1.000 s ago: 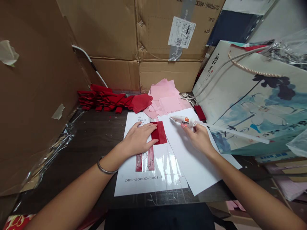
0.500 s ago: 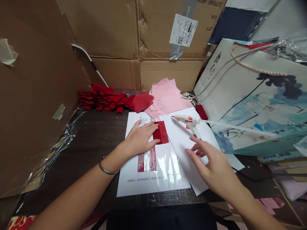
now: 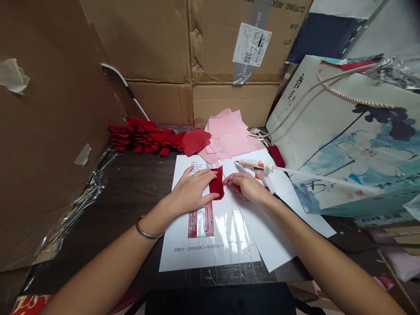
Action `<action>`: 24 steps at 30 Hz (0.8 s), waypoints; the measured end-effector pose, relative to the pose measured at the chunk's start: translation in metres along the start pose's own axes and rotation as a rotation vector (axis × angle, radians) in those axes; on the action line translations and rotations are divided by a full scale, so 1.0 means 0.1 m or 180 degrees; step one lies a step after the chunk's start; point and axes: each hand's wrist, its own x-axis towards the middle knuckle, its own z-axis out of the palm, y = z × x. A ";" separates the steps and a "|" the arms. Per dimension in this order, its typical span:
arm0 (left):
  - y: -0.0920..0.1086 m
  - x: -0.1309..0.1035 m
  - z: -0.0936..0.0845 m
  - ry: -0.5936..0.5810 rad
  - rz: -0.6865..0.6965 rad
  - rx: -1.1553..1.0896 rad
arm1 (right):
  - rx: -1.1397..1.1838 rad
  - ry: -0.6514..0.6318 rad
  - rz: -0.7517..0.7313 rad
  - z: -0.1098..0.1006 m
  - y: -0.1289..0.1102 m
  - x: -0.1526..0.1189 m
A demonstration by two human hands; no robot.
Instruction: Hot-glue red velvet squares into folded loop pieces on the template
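A small red fabric piece (image 3: pixel 217 183) lies over a printed white sheet (image 3: pixel 183 258), its right edge raised. My left hand (image 3: pixel 193 190) rests flat on its left side, fingers spread. At the right edge of the fabric is my right hand (image 3: pixel 244 186), thumb and fingers pinched together; what they grip, if anything, is hidden. Below the fabric, a pink-red printed pattern (image 3: pixel 201 223) shows through clear film. A white glue gun (image 3: pixel 257 166) lies just behind my right hand on a second white sheet.
Folded red fabric pieces (image 3: pixel 147 138) are heaped at the back left, beside pink paper squares (image 3: pixel 228 131). Metal clips (image 3: pixel 260 135) lie behind the glue gun. A large paper bag (image 3: pixel 354 140) stands at the right, with cardboard (image 3: pixel 229 100) along the back.
My right hand has moved left to the fabric's right edge, and its fingers have closed. That edge has lifted from flat. My left hand has stayed in place.
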 end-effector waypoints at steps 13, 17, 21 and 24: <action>-0.07 0.03 -0.02 0.0106 -0.0131 0.0068 | 0.0864 0.0267 -0.0267 0.06 -0.07 -0.08; -0.07 0.03 -0.02 0.0085 -0.0221 0.0079 | 0.0708 0.0288 -0.0545 0.06 -0.08 -0.09; -0.07 -0.01 -0.07 0.0055 -0.0228 0.0104 | 0.0536 0.0254 -0.0618 0.08 -0.09 -0.09; -0.07 -0.04 -0.11 0.0068 -0.0175 0.0161 | 0.0417 0.0240 -0.0617 0.09 -0.09 -0.08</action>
